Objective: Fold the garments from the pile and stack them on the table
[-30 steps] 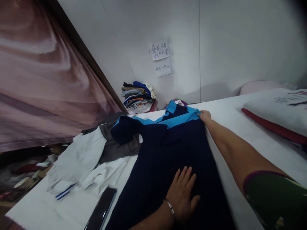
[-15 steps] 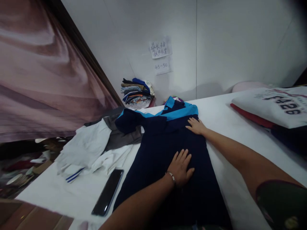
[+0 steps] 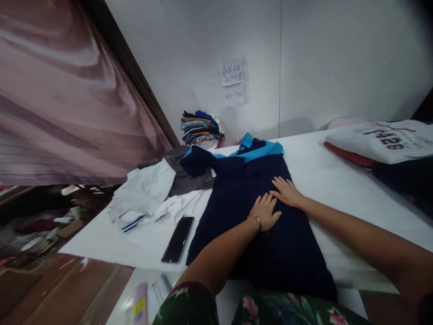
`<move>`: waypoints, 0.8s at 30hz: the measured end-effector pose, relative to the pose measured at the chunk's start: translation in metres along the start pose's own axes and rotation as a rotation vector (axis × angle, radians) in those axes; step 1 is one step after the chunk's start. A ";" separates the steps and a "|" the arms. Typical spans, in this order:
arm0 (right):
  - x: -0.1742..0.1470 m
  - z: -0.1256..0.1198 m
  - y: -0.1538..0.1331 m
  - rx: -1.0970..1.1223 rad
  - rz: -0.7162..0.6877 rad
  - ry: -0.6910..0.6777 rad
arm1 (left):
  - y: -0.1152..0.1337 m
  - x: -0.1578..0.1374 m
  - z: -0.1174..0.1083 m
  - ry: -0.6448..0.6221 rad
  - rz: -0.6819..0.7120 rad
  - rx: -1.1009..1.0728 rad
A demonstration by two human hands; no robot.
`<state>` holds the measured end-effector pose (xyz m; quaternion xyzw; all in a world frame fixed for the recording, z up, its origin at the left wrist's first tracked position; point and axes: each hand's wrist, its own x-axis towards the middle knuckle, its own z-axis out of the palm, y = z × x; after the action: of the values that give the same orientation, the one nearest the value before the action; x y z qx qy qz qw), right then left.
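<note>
A navy shirt with bright blue trim at the collar and shoulders lies spread on the white table, its near end reaching the front edge by my body. Flat on the middle of it rests my left hand, a bracelet at the wrist and the fingers stretched out. My right hand presses just beside it, farther right on the cloth, palm down with fingers extended. The fingertips of the two hands nearly meet. One sleeve is turned out to the left over grey clothing.
Left of the shirt lie a white garment and a black phone. Folded clothes are stacked against the wall under paper notes. A pile topped by a white printed garment is at right. A pink curtain hangs at left.
My right hand has slid down from the shirt's upper right side toward my left hand, and the hands are now close together. The camera view has shifted, showing more of the table's front edge.
</note>
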<state>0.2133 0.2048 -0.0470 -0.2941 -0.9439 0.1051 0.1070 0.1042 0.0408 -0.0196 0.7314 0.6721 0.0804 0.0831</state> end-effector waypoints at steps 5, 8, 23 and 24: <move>-0.028 0.004 0.005 0.026 -0.003 -0.013 | 0.000 0.002 0.001 -0.035 0.002 0.022; -0.046 -0.002 -0.003 0.003 0.025 -0.053 | 0.001 0.003 0.000 -0.056 -0.013 0.024; -0.230 -0.031 -0.070 0.287 -0.197 -0.138 | 0.024 -0.057 -0.011 -0.108 0.144 -0.068; -0.233 -0.033 -0.069 0.316 -0.209 -0.130 | 0.024 -0.065 -0.012 -0.126 0.168 -0.086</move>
<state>0.3723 0.0190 -0.0301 -0.1669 -0.9460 0.2590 0.1007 0.1194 -0.0263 -0.0030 0.7846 0.5977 0.0697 0.1492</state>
